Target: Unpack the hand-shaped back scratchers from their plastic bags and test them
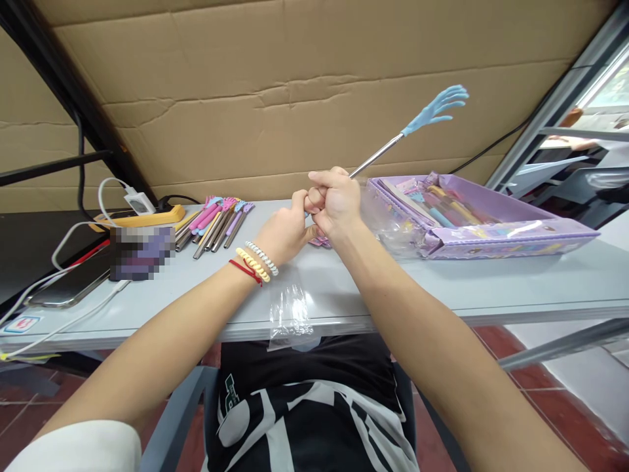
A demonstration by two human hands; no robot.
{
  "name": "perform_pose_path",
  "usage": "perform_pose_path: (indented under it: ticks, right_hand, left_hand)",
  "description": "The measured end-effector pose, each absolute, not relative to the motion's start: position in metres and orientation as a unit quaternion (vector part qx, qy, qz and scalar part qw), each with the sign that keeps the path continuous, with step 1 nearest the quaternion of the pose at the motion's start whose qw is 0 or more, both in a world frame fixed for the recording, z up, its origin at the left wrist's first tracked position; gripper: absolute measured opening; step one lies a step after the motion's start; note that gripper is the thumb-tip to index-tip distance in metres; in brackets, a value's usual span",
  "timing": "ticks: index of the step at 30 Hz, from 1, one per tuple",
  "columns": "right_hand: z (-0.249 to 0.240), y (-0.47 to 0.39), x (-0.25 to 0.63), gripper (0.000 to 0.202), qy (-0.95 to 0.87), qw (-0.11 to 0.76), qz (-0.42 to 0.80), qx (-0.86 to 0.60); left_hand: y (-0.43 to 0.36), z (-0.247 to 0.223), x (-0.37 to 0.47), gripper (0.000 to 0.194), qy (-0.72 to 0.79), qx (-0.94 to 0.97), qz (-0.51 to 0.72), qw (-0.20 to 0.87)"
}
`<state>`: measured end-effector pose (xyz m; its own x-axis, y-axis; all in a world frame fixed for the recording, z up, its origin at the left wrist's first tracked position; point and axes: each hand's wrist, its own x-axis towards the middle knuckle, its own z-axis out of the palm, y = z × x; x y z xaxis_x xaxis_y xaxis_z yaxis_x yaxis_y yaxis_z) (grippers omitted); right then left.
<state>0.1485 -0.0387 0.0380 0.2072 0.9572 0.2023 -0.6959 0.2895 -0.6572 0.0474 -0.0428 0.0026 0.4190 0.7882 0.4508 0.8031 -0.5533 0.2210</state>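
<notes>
A back scratcher with a light-blue, hand-shaped head (432, 113) and a thin metal rod points up to the right, its head clear of the table. My right hand (340, 202) is closed around its lower part. Pressed against it, my left hand (287, 229) is closed too, with a bit of blue handle between the fingers; most of the handle is hidden. Under my hands, some pink printed pieces (320, 242) show in part. A clear plastic sleeve (291, 311) lies below my hands and hangs over the table's front edge.
Several back scratchers (216, 223) lie in a pile on the left. Right of my hands, a purple box (511, 239) holds bagged back scratchers, with clear wrap (393, 229) beside it. Far left are a phone (73, 282), cables and a charger (139, 200). Cardboard (295, 98) stands behind.
</notes>
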Motion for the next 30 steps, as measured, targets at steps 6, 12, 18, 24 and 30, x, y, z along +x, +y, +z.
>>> perform_pose_path:
  ticks: [6, 12, 18, 24, 30]
  right_hand:
    - [0.04, -0.04, 0.152, 0.053, -0.303, 0.741, 0.56, -0.211]
    - [0.041, -0.04, 0.155, 0.055, -0.3, 0.742, 0.562, -0.209]
    - [0.042, -0.038, 0.159, 0.055, -0.307, 0.749, 0.545, -0.219]
    - [0.044, -0.036, 0.169, 0.058, -0.327, 0.766, 0.503, -0.231]
    - [0.047, -0.041, 0.181, 0.059, -0.373, 0.75, 0.5, -0.22]
  left_hand:
    - [-0.052, 0.009, 0.05, 0.052, -0.504, -0.832, -0.225, 0.059]
    - [-0.05, 0.007, 0.049, 0.051, -0.503, -0.835, -0.207, 0.079]
    - [-0.048, 0.011, 0.047, 0.063, -0.517, -0.825, -0.216, 0.08]
    - [-0.05, 0.013, 0.045, 0.066, -0.49, -0.824, -0.285, -0.006]
    - [-0.049, 0.023, 0.035, 0.071, -0.429, -0.829, -0.263, -0.244]
